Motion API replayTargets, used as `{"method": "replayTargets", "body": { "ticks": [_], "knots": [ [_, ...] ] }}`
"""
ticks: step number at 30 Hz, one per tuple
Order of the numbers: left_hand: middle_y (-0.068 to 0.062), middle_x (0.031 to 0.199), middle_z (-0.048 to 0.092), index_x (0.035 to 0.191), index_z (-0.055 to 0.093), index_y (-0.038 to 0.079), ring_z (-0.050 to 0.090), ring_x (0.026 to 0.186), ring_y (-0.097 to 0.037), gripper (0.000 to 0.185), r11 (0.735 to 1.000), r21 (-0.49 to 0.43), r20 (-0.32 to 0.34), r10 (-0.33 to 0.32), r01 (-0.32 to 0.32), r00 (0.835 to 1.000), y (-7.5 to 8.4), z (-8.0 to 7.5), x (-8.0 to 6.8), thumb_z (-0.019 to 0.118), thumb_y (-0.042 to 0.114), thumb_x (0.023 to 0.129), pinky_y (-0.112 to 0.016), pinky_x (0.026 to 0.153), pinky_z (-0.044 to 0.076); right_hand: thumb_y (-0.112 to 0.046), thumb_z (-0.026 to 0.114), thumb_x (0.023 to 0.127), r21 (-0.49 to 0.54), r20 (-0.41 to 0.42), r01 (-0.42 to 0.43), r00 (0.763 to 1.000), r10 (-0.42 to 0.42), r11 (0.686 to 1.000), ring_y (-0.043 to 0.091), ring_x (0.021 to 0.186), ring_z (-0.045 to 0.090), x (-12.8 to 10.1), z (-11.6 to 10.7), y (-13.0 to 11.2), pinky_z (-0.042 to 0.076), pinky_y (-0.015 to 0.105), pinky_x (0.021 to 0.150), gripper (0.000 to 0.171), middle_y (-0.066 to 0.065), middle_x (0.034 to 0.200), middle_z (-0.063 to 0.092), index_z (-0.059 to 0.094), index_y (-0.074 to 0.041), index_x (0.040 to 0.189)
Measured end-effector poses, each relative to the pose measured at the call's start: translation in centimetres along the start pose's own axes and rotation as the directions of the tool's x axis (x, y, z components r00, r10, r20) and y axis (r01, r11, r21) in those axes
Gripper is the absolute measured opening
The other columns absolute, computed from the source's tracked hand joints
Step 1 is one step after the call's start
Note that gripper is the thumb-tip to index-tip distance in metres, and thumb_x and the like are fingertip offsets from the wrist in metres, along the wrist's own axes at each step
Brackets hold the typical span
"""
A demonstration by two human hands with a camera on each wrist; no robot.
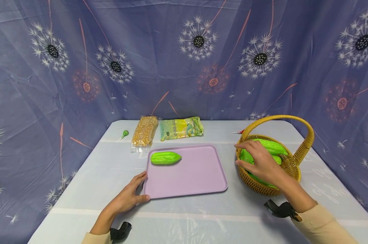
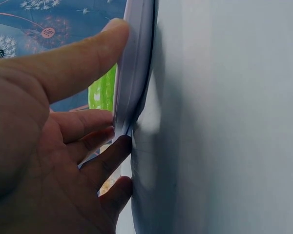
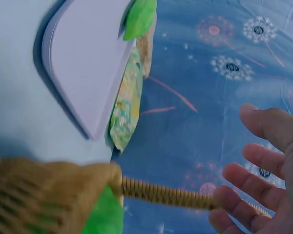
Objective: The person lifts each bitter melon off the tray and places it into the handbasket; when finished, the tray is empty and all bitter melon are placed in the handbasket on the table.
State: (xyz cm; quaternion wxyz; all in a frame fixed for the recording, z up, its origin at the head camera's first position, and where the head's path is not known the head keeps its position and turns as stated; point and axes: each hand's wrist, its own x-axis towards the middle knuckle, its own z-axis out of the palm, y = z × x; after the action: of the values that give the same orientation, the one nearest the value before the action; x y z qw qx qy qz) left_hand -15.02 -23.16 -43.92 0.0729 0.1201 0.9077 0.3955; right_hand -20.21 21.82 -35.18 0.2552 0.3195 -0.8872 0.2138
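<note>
A lilac tray [image 1: 190, 176] lies mid-table with one green, ridged bitter melon [image 1: 165, 158] near its back left corner. My left hand [image 1: 130, 193] is at the tray's left side, fingertips at the left rim and thumb by the front corner. The left wrist view shows its fingers spread, right at the tray edge [image 2: 132, 68]. Over the wicker basket [image 1: 254, 188] hovers my right hand [image 1: 261, 162], fingers apart with nothing between them. Several more bitter melons [image 1: 270, 146] lie in the basket, partly hidden by this hand. The right wrist view shows the fingers [image 3: 256, 187] loosely bent.
Behind the tray lie a bag of corn kernels [image 1: 145, 132] and a yellow-green packet [image 1: 181, 128]. A green lollipop [image 1: 125, 133] is at the back left. A small red object [image 1: 240, 131] sits behind the basket, whose tall handle [image 1: 278, 117] arches over it. Patterned cloth hangs behind the table.
</note>
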Motion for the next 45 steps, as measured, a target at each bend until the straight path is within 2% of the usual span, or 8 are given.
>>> {"method": "replayTargets", "body": {
  "ticks": [3, 10, 12, 30, 45],
  "knots": [
    [-0.015, 0.155, 0.024, 0.143, 0.035, -0.004, 0.018, 0.144, -0.041, 0.082, 1.0, 0.0, 0.002, -0.004, 0.004, 1.0, 0.0, 0.0, 0.0, 0.075, 0.027, 0.078, -0.061, 0.113, 0.019, -0.014, 0.079, 0.073, 0.025, 0.014, -0.002, 1.0, 0.002, 1.0, 0.02, 0.102, 0.05, 0.4, 0.7, -0.5, 0.042, 0.039, 0.082, 0.048, 0.006, 0.109, 0.062, 0.061, -0.007, 0.117],
    [-0.015, 0.156, 0.024, 0.143, 0.034, -0.003, 0.018, 0.144, -0.041, 0.082, 1.0, 0.004, 0.004, -0.011, 0.011, 1.0, 0.0, 0.0, 0.1, 0.075, 0.027, 0.078, -0.061, 0.113, 0.019, -0.022, 0.078, 0.076, 0.068, 0.058, 0.002, 0.998, -0.006, 0.998, 0.022, 0.106, 0.052, 1.4, 2.6, -1.7, 0.044, 0.043, 0.088, 0.049, 0.006, 0.113, 0.062, 0.061, -0.009, 0.119],
    [-0.015, 0.155, 0.024, 0.143, 0.034, -0.003, 0.018, 0.144, -0.041, 0.082, 1.0, 0.002, 0.004, -0.012, 0.012, 1.0, 0.0, 0.0, 0.1, 0.075, 0.027, 0.078, -0.06, 0.114, 0.019, -0.024, 0.078, 0.076, 0.068, 0.065, 0.006, 0.998, -0.01, 0.998, 0.022, 0.105, 0.053, 1.6, 3.2, -1.9, 0.046, 0.042, 0.085, 0.048, 0.005, 0.113, 0.062, 0.061, -0.01, 0.119],
    [-0.016, 0.155, 0.025, 0.142, 0.035, -0.005, 0.019, 0.143, -0.041, 0.082, 1.0, 0.002, -0.002, 0.005, -0.005, 1.0, 0.0, 0.1, 0.0, 0.075, 0.026, 0.078, -0.06, 0.113, 0.019, -0.028, 0.075, 0.079, 0.141, 0.159, -0.024, 0.987, 0.001, 0.99, 0.022, 0.107, 0.052, 4.0, 7.6, -4.5, 0.049, 0.041, 0.09, 0.046, 0.005, 0.117, 0.061, 0.061, -0.011, 0.119],
    [-0.016, 0.155, 0.025, 0.142, 0.035, -0.005, 0.019, 0.143, -0.042, 0.082, 1.0, 0.011, 0.0, 0.003, -0.003, 1.0, 0.1, 0.0, 0.0, 0.075, 0.027, 0.077, -0.061, 0.113, 0.019, -0.031, 0.073, 0.081, 0.13, 0.214, -0.05, 0.977, 0.021, 0.99, 0.024, 0.115, 0.051, 5.7, 10.5, -5.5, 0.043, 0.043, 0.099, 0.045, 0.004, 0.12, 0.06, 0.06, -0.014, 0.121]
  ]
}}
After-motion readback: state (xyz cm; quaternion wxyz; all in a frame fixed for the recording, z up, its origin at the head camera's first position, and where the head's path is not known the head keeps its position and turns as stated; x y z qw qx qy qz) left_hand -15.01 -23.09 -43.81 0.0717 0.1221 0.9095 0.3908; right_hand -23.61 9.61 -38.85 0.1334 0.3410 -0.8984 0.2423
